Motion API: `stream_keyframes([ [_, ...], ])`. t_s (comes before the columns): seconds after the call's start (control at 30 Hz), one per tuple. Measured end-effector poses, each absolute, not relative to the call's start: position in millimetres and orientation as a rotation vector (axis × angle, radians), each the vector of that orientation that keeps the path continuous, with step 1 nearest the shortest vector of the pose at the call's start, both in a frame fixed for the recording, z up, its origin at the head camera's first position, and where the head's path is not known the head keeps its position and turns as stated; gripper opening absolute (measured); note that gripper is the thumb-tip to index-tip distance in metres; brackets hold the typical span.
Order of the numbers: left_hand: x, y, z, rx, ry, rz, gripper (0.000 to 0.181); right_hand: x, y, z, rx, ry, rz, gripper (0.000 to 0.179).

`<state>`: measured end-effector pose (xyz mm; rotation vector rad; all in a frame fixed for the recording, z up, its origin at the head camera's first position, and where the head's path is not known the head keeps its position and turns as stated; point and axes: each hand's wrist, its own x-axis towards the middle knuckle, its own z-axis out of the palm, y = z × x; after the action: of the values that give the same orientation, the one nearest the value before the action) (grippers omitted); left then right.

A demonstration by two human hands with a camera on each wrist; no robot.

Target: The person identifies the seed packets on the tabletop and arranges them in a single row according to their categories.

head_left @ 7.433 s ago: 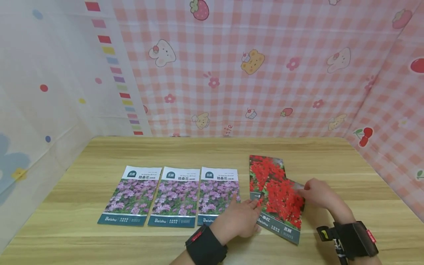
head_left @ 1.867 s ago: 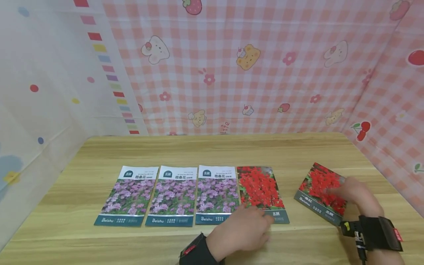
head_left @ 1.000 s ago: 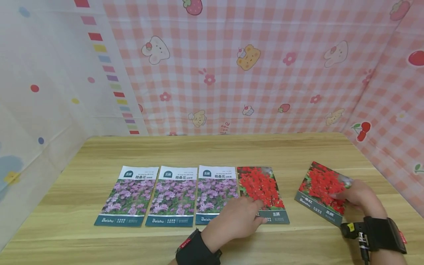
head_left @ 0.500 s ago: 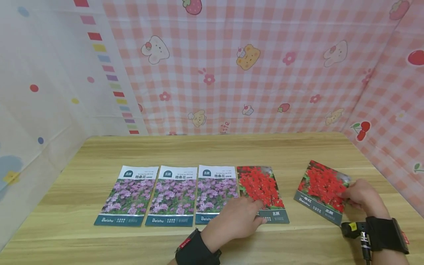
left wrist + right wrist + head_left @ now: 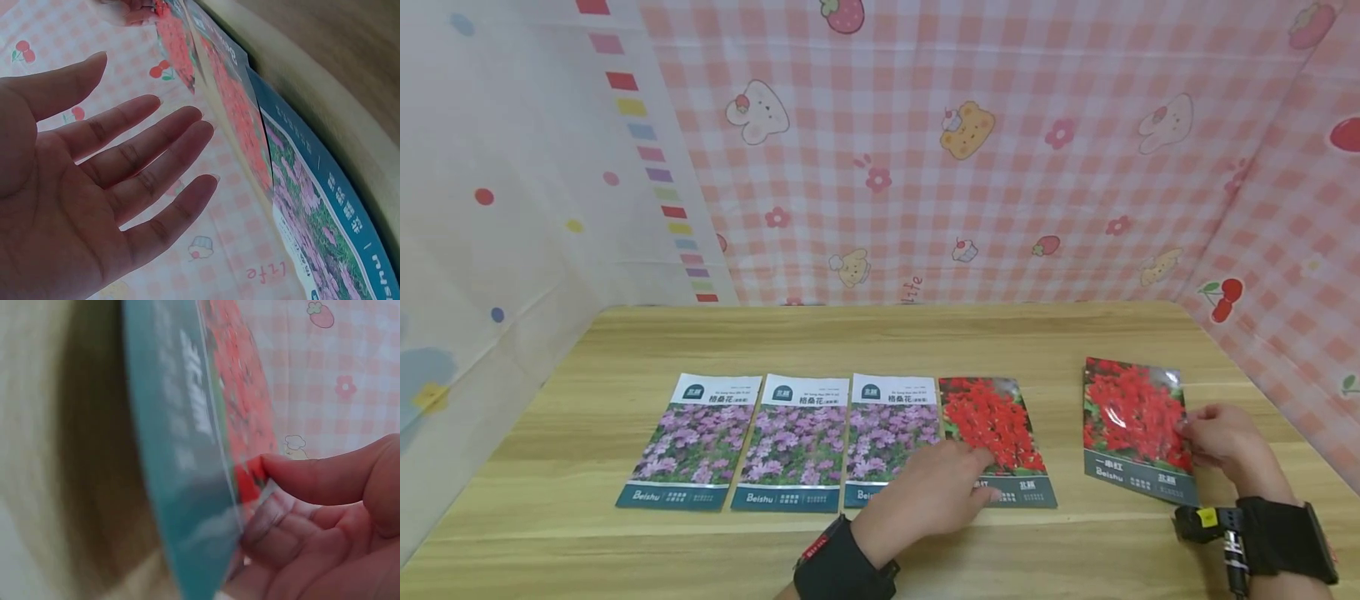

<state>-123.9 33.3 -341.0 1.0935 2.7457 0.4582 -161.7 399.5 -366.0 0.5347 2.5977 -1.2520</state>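
In the head view my right hand pinches the right edge of a seed packet with red flowers, its near edge lifted slightly off the table. The right wrist view shows the thumb on the front of this packet and curled fingers behind it. My left hand hovers at or rests on a second red-flower seed packet; contact is hard to tell. Its fingers are loosely extended with nothing in them. The left hand partly covers the third purple-flower packet.
Two more purple-flower seed packets lie in a row to the left, beside the third, on the wood-grain table. Patterned cloth closes off the back and both sides. A gap separates the two red packets.
The two red packets overlapped at first; one now lies beside the purple row. The right hand moved the other rightward, then turned it from slanted to nearly straight. The left hand drew slightly back.
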Motion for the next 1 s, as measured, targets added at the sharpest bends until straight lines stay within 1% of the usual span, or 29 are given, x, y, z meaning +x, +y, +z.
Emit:
stream_keyframes([
  [0.2,-126,30,-339,1.051,2.732,0.527,0.036,-163,397,-367,0.451,2.641,-1.369,0.024],
  [0.3,-126,29,-339,1.034,2.743,0.522,0.036,-164,392,-364,0.438,2.644,-1.456,0.029],
  [0.43,-127,29,-338,1.005,2.761,0.529,0.035,-165,379,-357,0.426,2.660,-1.516,0.041],
  [0.53,-128,28,-339,0.988,2.784,0.543,0.032,-165,365,-350,0.349,2.649,-1.574,0.040],
  [0.67,-130,27,-341,0.991,2.832,0.584,0.026,-164,345,-340,0.226,2.590,-1.659,0.029],
  [0.77,-132,27,-341,0.978,2.855,0.631,0.025,-163,329,-335,0.137,2.561,-1.682,0.025],
  [0.93,-135,27,-342,0.917,2.849,0.707,0.034,-161,304,-334,-0.008,2.541,-1.693,0.025],
  [1.0,-136,27,-343,0.892,2.842,0.734,0.037,-161,296,-334,-0.072,2.509,-1.725,0.023],
])
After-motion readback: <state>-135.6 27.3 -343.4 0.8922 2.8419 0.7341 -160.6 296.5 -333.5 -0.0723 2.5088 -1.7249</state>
